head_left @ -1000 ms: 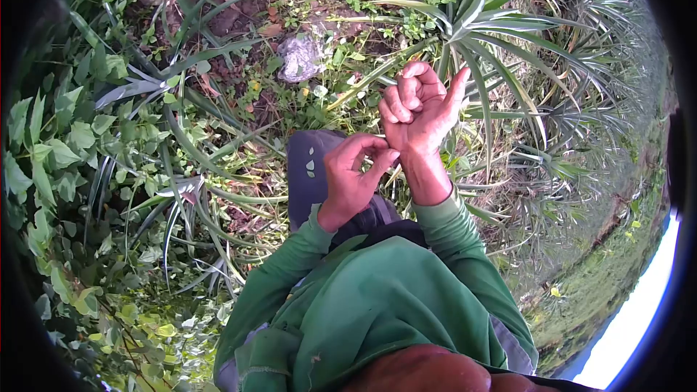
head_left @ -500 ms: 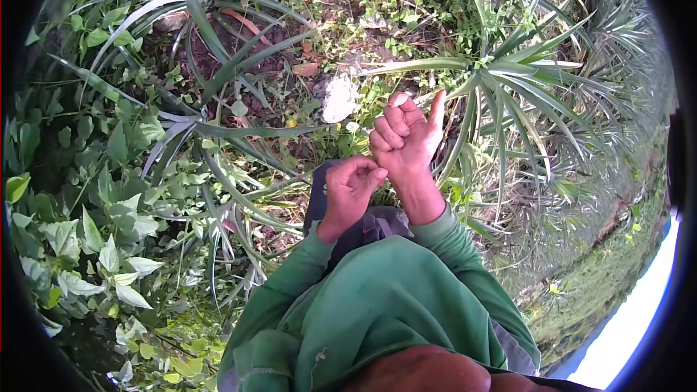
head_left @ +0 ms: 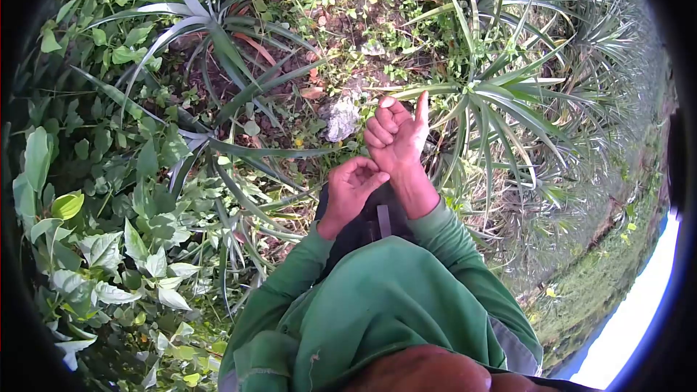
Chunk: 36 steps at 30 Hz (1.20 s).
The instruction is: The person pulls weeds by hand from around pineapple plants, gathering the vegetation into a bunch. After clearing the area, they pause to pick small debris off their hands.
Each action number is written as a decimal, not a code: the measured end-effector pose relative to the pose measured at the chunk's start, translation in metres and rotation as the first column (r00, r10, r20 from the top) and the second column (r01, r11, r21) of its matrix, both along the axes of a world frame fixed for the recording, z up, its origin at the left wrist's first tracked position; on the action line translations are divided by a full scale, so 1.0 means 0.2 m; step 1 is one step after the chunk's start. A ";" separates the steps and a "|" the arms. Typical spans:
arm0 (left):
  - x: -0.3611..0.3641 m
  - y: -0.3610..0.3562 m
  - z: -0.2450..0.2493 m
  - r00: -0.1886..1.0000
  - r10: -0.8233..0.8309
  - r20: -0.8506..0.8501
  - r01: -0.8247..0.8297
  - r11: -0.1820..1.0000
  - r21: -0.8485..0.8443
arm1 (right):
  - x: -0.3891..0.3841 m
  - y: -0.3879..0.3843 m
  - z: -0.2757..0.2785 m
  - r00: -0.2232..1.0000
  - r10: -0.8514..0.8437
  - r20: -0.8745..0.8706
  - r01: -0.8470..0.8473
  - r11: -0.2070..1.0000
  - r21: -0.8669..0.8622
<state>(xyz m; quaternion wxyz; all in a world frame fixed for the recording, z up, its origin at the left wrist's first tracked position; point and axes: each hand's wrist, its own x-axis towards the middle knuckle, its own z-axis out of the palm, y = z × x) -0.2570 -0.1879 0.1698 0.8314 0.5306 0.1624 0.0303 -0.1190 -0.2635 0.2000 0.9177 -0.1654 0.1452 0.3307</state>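
My left hand (head_left: 353, 190) has its thumb and fingertips pinched together against the heel of my right hand, on the little-finger side; anything between the fingertips is too small to make out. Palm up, my right hand (head_left: 398, 136) has its fingers loosely curled and its thumb stretched out away from them. Nothing shows in its palm. Both hands are in front of my body, with green sleeves (head_left: 454, 239) reaching the wrists. Just beyond the right hand's curled fingers, a pale grey rock (head_left: 340, 119) lies on the ground.
A spiky long-leaved plant (head_left: 485, 90) grows right of my hands, with more such plants behind it. Another long-leaved plant (head_left: 214, 23) stands at the upper left. Leafy undergrowth (head_left: 109, 247) fills the left side. Dark legwear (head_left: 363, 226) shows below my hands.
The view has shifted slightly, moving the rock and plants in the frame. Both hands keep nearly the same pose, with the left fingertips still at the right hand's heel.
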 end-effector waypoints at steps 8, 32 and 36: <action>0.06 -0.03 -0.05 1.000 0.015 -0.009 -0.015 1.000 0.027 | 0.14 0.02 -0.03 0.993 0.054 0.104 -0.044 0.994 -0.104; 0.10 0.09 -0.59 0.929 0.167 -0.331 -0.116 0.979 0.170 | 1.48 -0.48 -1.41 0.314 0.804 -0.504 0.453 -0.594 -0.665; 0.15 0.06 -0.67 0.898 0.196 -0.394 -0.143 0.977 0.159 | 1.68 -0.54 -1.66 0.324 0.711 -0.624 0.541 -0.681 -0.494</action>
